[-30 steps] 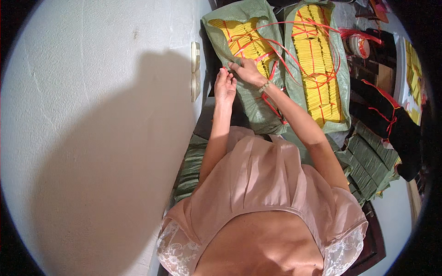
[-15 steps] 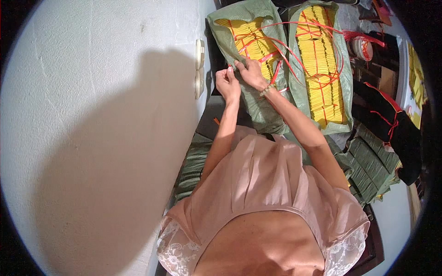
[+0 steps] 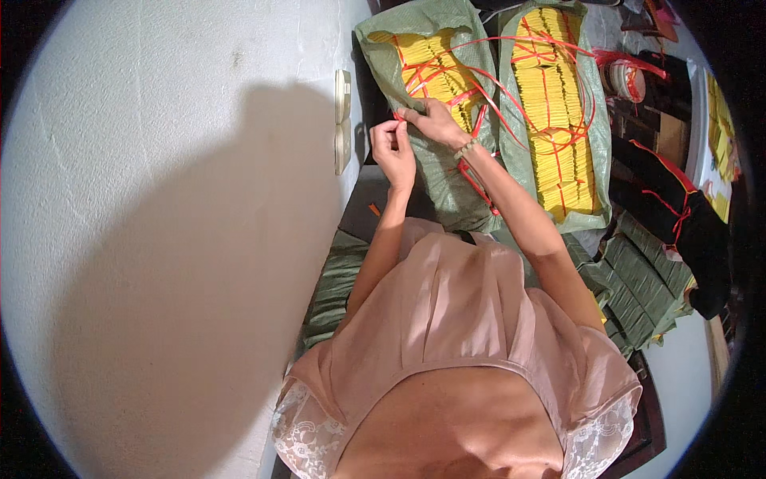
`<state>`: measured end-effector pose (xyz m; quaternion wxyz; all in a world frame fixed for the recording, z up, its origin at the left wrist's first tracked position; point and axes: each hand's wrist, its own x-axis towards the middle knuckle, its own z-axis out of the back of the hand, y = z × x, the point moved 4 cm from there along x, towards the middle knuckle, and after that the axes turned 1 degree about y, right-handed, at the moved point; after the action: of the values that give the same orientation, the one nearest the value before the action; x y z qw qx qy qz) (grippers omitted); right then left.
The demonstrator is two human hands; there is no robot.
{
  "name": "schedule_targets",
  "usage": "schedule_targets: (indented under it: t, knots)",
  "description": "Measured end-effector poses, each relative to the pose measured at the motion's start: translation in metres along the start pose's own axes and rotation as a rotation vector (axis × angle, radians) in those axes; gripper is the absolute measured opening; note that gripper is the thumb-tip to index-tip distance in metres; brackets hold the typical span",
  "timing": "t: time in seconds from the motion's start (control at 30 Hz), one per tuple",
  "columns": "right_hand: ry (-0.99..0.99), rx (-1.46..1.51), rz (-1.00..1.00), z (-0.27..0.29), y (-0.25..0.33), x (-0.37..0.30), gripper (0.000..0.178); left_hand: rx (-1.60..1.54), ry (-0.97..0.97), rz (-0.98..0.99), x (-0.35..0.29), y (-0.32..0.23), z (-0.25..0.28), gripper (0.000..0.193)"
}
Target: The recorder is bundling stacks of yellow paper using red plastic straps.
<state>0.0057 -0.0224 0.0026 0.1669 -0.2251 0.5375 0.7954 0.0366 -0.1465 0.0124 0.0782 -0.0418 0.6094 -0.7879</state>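
Note:
My left hand (image 3: 392, 153) is closed, its thumb and fingertips pinched on a thin red strip (image 3: 398, 116) at the left edge of an open green woven sack (image 3: 447, 188). Touching it from the right, my right hand (image 3: 439, 126) has its thumb and fingers closed on the same strip; the exact grip is partly hidden. Inside this sack are stacked yellow packets (image 3: 427, 52) tied with red strips. A long red strip (image 3: 488, 80) loops loosely from there across to the second sack. Below my right wrist lies a narrow red object (image 3: 479, 188), its kind unclear.
A second open green sack (image 3: 602, 172) stands to the right, full of yellow packets (image 3: 550, 96) bound in red. The white wall (image 3: 175, 160) with a switch plate (image 3: 343, 120) runs close on the left. Black cloth (image 3: 670, 207) and green wrapped bundles (image 3: 638, 271) are at the right.
My right hand has moved slightly left and down, meeting my left hand at the red strip. The red object below my right wrist now shows more.

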Motion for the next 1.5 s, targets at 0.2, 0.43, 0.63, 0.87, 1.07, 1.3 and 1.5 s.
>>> schedule_targets:
  t: [0.2, 0.43, 0.63, 0.87, 1.07, 1.3, 1.5]
  knots:
    - [0.014, 0.014, -0.004, 0.0, -0.007, 0.0, 0.041, -0.198, 0.062, 0.339, 0.007, 0.01, 0.0, 0.014]
    - [-0.018, -0.024, 0.044, -0.001, 0.002, -0.003, 0.039, -1.031, 0.09, 1.126, 0.001, 0.04, -0.003, 0.025]
    - [-0.099, -0.084, 0.13, -0.004, -0.02, 0.006, 0.044, -0.454, -0.051, 0.648, 0.006, 0.008, 0.002, 0.025]
    - [-0.146, -0.069, 0.175, -0.003, -0.012, -0.001, 0.042, -0.441, 0.047, 0.811, 0.003, 0.027, 0.0, 0.031]
    - [-0.012, -0.185, 0.058, -0.001, -0.008, 0.004, 0.037, -0.789, -0.029, 0.96, -0.009, 0.045, -0.008, 0.028]
    - [0.049, -0.023, 0.052, 0.002, -0.008, 0.0, 0.041, -0.76, 0.045, 0.95, -0.001, 0.037, -0.003, 0.023]
    - [0.068, -0.171, 0.035, 0.004, -0.003, 0.0, 0.039, -0.655, -0.039, 0.79, -0.004, 0.03, -0.001, 0.023]
